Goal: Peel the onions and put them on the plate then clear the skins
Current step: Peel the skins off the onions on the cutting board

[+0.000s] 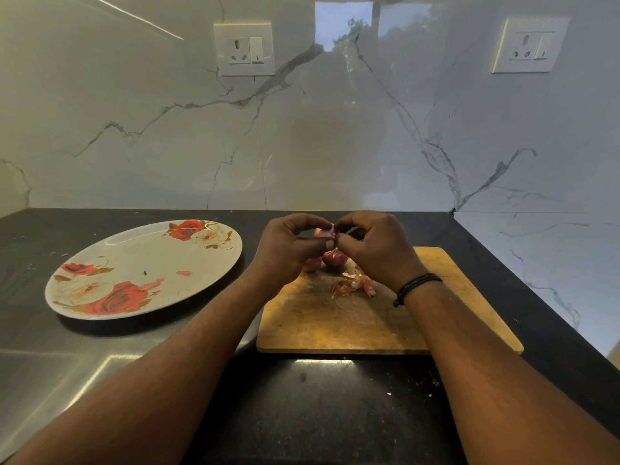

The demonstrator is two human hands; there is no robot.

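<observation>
1. Nearest — dark countertop [318,414], both forearms reaching across it.
2. Wooden cutting board [318,327] next, loose onion skins [354,285] on it, two unpeeled onions [333,258] just behind.
3. Above the board, left hand [288,245] and right hand [374,248] curled together, fingertips pinching a small onion [324,232] held between them.
4. Off to the left — rose-patterned plate [144,270], no onions on it.
5. Farthest, marble wall [318,135].
</observation>
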